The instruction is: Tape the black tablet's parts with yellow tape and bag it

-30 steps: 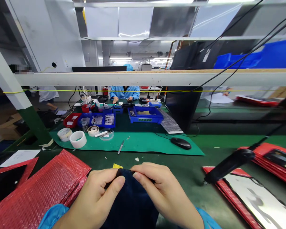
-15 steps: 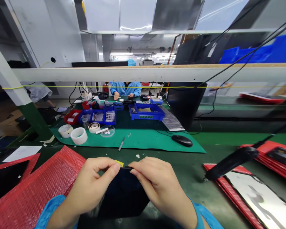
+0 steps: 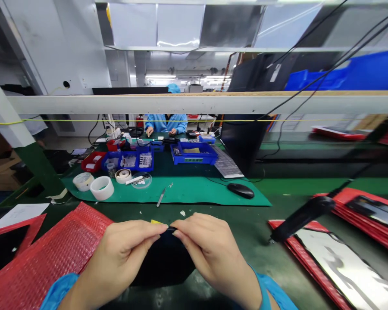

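Observation:
Both of my hands pinch the far edge of a dark flat panel [image 3: 163, 265] that I hold low in front of me over the green bench. My left hand [image 3: 124, 258] has thumb and fingers pressed together at the panel's top edge, next to a small yellow tab [image 3: 155, 222]. My right hand [image 3: 210, 252] is closed on the same edge from the right, its fingertips almost touching the left ones. Blue sleeves cover both wrists.
Red bubble-wrap bags [image 3: 51, 254] lie at my left, and more red bags with panels [image 3: 339, 258] at my right under a black hand tool [image 3: 299, 217]. Ahead are tape rolls [image 3: 101, 187], tweezers [image 3: 161, 197], blue parts trays [image 3: 190, 153], a mouse [image 3: 241, 190] and a keyboard. A co-worker in blue [image 3: 163, 122] sits opposite.
My fingertips have drawn closer together at the panel's top edge. The panel sits lower and flatter than a second ago. The view has shifted slightly.

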### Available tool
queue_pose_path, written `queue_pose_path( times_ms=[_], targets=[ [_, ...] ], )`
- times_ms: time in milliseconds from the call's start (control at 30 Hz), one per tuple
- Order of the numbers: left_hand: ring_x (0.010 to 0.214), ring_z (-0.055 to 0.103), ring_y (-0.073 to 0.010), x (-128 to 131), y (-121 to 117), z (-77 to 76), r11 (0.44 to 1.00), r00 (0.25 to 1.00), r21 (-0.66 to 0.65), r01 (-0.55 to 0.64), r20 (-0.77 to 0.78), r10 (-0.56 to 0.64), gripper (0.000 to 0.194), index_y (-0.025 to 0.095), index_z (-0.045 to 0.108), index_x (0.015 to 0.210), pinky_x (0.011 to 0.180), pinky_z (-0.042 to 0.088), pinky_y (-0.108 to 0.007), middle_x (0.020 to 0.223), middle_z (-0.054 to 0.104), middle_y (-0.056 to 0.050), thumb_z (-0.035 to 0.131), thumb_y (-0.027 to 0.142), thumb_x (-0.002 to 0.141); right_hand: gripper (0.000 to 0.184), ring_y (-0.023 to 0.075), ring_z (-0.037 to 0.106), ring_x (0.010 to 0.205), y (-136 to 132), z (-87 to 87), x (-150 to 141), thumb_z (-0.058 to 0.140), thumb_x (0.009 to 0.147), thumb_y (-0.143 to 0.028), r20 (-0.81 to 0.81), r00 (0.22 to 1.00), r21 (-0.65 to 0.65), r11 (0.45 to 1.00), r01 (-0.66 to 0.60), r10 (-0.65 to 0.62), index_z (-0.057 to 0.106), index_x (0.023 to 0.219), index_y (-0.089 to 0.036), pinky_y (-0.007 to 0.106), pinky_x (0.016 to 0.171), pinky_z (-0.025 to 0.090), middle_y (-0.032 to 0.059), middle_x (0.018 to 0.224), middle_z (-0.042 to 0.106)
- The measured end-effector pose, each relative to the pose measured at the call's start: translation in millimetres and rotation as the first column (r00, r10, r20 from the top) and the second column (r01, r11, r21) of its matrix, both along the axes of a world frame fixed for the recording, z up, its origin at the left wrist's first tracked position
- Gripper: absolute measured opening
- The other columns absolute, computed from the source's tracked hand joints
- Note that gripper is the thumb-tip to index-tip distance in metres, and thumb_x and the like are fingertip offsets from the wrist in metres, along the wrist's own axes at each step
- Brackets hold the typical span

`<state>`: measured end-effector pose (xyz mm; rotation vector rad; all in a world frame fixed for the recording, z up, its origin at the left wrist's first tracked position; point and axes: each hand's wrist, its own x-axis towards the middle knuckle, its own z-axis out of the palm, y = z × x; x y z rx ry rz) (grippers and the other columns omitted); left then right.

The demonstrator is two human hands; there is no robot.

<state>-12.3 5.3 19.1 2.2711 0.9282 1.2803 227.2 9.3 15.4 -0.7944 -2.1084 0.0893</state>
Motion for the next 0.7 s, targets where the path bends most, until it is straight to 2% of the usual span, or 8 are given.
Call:
queue_pose_path(
  times_ms=[100,233,333,500,567,700],
  targets=[
    [0.085,0.083,-0.0082,-2.8,2.7,-3.8,0.993,1.000,0.120,-0.008,-0.003,0.009,0.035,0.035,0.080,0.119,0.083,0.061,-0.008,0.103,0.086,0.008,0.069,0.009,0.097,0.018,0.0158,0.065,0.071,0.5,-3.1,-0.1,0.056,0.109,-0.021,-0.028,1.000,-0.007,1.000,0.004,-0.004,0.073,0.112,-0.018,0.027,0.068,0.046,0.0033,0.084,0.074],
    [0.076,0.083,-0.0105,-3.7,3.5,-7.5,0.985,0.999,0.163,-0.049,0.017,0.047,0.025,0.033,0.081,0.114,0.076,0.064,-0.011,0.098,0.087,0.006,0.075,0.016,0.096,0.020,0.0151,0.063,0.068,3.1,-6.5,-4.7,0.054,0.111,-0.028,-0.007,1.000,0.003,1.000,0.029,-0.029,0.072,0.114,-0.019,0.028,0.066,0.044,0.0016,0.079,0.071],
    [0.073,0.084,-0.0142,0.3,0.4,-6.3,0.985,0.998,0.161,-0.063,0.021,0.061,0.023,0.030,0.082,0.110,0.074,0.066,-0.015,0.095,0.087,0.003,0.076,0.014,0.095,0.023,0.0146,0.063,0.067,4.1,-5.6,-8.0,0.052,0.113,-0.030,0.008,1.000,0.019,1.000,0.003,-0.003,0.071,0.117,-0.019,0.028,0.064,0.044,0.0021,0.079,0.071],
    [0.079,0.084,-0.0151,10.8,-4.0,-0.4,0.977,0.997,0.207,-0.057,0.063,0.045,0.021,0.024,0.081,0.108,0.080,0.066,-0.017,0.097,0.087,0.000,0.076,0.008,0.094,0.019,0.0159,0.064,0.071,4.5,-2.7,-5.4,0.055,0.110,-0.019,-0.020,0.998,0.060,0.997,-0.050,0.052,0.070,0.121,-0.019,0.028,0.065,0.050,0.0038,0.083,0.072],
    [0.080,0.084,-0.0149,14.7,-0.9,-1.0,0.969,0.996,0.242,-0.055,0.081,0.037,0.017,0.021,0.080,0.107,0.082,0.066,-0.017,0.096,0.087,-0.002,0.075,0.009,0.096,0.022,0.0167,0.065,0.072,7.7,-3.9,-3.0,0.057,0.107,-0.014,-0.015,0.998,0.095,0.993,-0.064,0.066,0.069,0.125,-0.018,0.028,0.065,0.052,0.0049,0.086,0.072],
    [0.076,0.084,-0.0173,18.1,7.2,-6.4,0.956,0.989,0.273,-0.110,0.130,0.077,0.004,0.017,0.079,0.099,0.075,0.067,-0.020,0.090,0.087,-0.005,0.075,0.018,0.099,0.027,0.0172,0.067,0.070,15.9,-6.9,0.6,0.059,0.104,-0.010,-0.005,0.996,0.133,0.987,-0.088,0.089,0.069,0.127,-0.018,0.027,0.063,0.056,0.0059,0.086,0.073]
  ],
)
